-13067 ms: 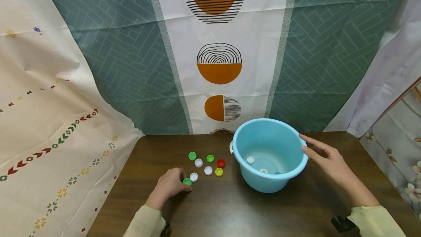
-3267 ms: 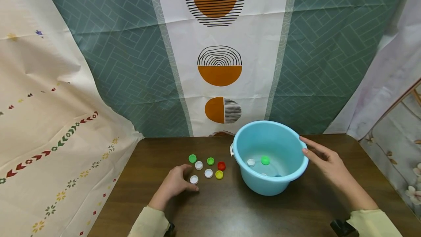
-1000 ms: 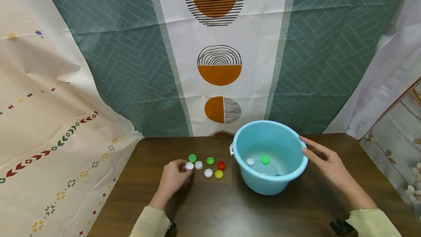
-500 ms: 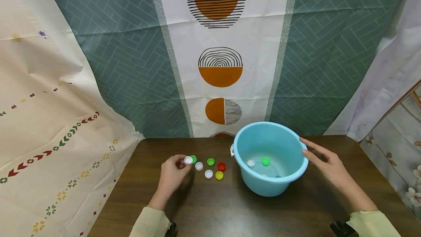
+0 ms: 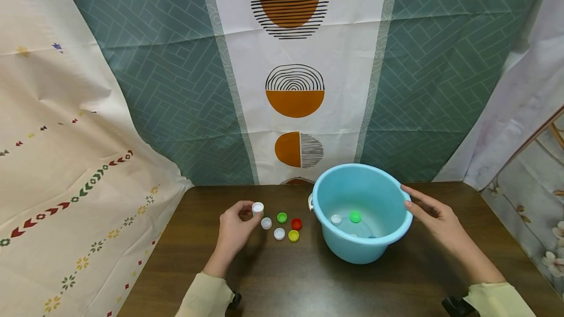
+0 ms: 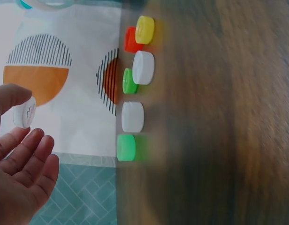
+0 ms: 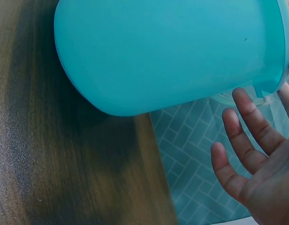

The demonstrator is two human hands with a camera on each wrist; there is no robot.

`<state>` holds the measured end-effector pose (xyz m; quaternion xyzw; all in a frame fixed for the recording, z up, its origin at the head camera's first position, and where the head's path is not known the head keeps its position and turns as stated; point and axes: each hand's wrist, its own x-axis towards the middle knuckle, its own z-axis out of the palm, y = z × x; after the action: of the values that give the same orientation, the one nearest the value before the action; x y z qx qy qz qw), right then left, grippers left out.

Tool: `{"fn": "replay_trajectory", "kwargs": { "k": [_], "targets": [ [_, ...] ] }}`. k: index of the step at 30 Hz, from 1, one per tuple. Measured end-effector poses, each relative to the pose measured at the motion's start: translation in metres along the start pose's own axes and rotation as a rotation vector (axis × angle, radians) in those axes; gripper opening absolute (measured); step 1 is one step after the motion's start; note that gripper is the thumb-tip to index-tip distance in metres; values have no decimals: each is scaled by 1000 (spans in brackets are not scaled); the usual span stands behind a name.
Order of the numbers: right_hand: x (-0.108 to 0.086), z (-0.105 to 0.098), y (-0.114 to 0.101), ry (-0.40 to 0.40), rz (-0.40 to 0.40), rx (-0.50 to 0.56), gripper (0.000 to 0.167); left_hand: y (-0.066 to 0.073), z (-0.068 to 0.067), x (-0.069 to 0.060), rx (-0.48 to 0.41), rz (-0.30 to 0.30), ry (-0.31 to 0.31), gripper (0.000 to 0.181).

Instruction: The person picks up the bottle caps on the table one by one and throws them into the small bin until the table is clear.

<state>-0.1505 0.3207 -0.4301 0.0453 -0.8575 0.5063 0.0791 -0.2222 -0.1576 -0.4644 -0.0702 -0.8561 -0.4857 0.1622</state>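
Note:
My left hand (image 5: 235, 226) pinches a white cap (image 5: 257, 208) between thumb and fingers, raised above the table. The left wrist view shows this cap (image 6: 25, 114) upright on edge, other fingers loosely bent below. To its right lie a green cap (image 5: 282, 217), a red cap (image 5: 296, 224), a yellow cap (image 5: 293, 236) and two white caps (image 5: 266, 223). Another green cap (image 6: 126, 147) shows only in the left wrist view. My right hand (image 5: 438, 219) touches the rim of a light blue bucket (image 5: 361, 253) with extended fingers. Inside sit a green cap (image 5: 355, 216) and a white cap (image 5: 336, 219).
A brown wooden table (image 5: 308, 287) carries everything. Patterned cloth (image 5: 176, 87) hangs along its back edge, and cream cloth (image 5: 88, 209) hangs at the left. The bucket's white handle joint (image 5: 310, 202) faces the caps. Two smaller things lie partly hidden at the bucket's bottom.
A green cap moved from the table into the bucket. Afterward my left hand took hold of the nearest white cap and lifted it up and back. My right hand has stayed at the rim.

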Motion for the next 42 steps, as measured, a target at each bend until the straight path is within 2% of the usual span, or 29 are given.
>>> {"fn": "replay_trajectory", "kwargs": {
  "k": [20,29,42],
  "targets": [
    [-1,1,1,-2,-3,-5,49,30,14,16,-121,31,22,27],
    [0,1,0,-11,7,-7,49,41,21,22,-117,50,26,29],
    [1,1,0,-10,6,-1,50,59,29,29,-185,80,25,27]
  ]
}}
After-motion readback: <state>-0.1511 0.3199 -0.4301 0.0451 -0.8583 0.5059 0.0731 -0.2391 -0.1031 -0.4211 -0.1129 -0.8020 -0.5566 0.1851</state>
